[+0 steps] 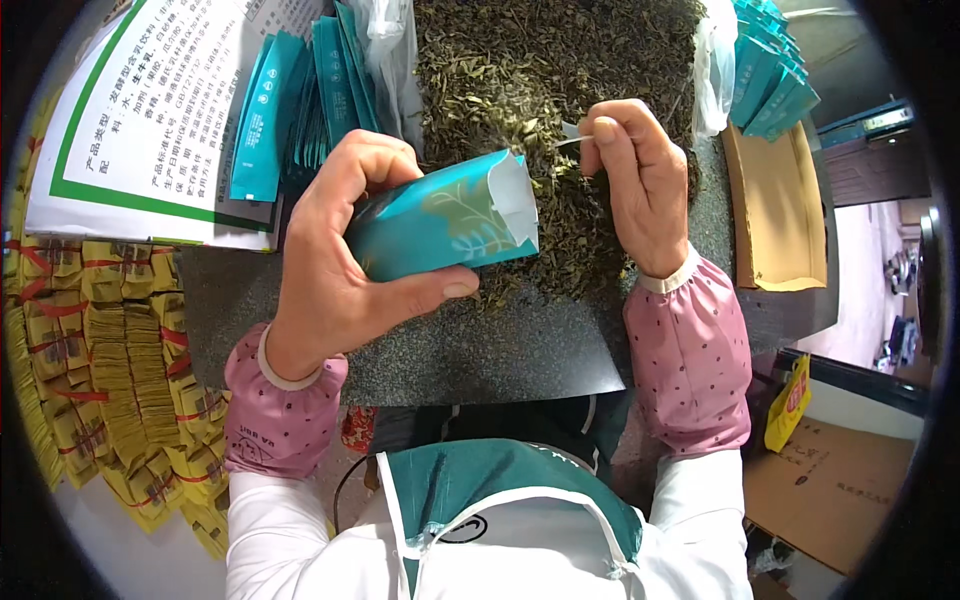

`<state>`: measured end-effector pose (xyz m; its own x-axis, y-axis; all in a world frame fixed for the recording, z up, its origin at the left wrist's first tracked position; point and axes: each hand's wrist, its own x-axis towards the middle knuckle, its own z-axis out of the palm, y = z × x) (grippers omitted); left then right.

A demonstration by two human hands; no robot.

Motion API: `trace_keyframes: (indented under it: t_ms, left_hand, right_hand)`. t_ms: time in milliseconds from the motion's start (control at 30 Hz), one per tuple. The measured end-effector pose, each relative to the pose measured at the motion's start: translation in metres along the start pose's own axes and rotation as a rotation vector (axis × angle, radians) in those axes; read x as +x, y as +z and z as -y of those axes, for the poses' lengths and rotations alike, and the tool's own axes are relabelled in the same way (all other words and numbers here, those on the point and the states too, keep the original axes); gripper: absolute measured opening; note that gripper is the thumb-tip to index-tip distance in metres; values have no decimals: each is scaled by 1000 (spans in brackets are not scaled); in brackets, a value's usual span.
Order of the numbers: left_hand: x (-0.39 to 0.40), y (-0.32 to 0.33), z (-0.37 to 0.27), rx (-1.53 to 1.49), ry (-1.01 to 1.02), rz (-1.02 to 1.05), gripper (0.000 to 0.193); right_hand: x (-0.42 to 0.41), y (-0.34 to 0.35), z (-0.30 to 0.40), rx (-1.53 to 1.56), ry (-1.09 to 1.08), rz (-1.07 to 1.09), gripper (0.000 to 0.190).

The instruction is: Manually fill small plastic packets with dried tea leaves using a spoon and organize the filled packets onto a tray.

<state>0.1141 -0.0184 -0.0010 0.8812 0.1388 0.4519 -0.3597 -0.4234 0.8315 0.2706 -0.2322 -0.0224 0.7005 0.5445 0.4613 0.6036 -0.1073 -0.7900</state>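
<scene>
My left hand (337, 247) is wrapped around a teal printed pouch (450, 214), tilted so that its unsealed, pale-lined mouth faces right. Between the thumb and fingertips of my right hand (634, 176) is a thin white strip (574, 137), whose material I cannot tell. The strip lies a little to the right of the pouch mouth, not touching it. Beneath and beyond both hands spreads a large heap of dried leaves (480, 82), with clear plastic film at its sides. The inside of the pouch is mostly hidden.
Flat teal pouches (262, 120) stand in a printed white carton (157, 199) at the left. More teal pouches (772, 82) lie beyond a brown cardboard tray (780, 210) at the right. Bundled yellow packets (127, 360) are stacked at lower left. The grey speckled tabletop (480, 352) ends before me.
</scene>
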Motion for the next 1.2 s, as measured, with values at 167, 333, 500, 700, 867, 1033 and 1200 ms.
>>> trace_keyframes:
  t_ms: [167, 333, 500, 700, 867, 1033, 1200]
  left_hand:
    - [0, 3, 2, 31, -4, -20, 55]
    - [0, 4, 4, 77, -30, -28, 54]
    - [0, 5, 6, 124, -15, -45, 52]
    - [0, 2, 7, 192, -90, 6, 51]
    - [5, 9, 12, 249, 30, -28, 53]
    - [5, 11, 10, 281, 51, -7, 53]
    - [2, 13, 8, 278, -33, 44, 49]
  right_hand:
    - [1, -9, -2, 149, 1, -80, 20]
    - [2, -14, -1, 263, -62, -149, 21]
    - [1, -19, 8, 288, -111, -119, 25]
    - [-3, -19, 21, 436, -92, -109, 26]
    - [-7, -19, 29, 444, -82, -37, 26]
    - [-11, -15, 30, 356, -54, 143, 25]
    - [-8, -4, 36, 76, -235, 245, 8]
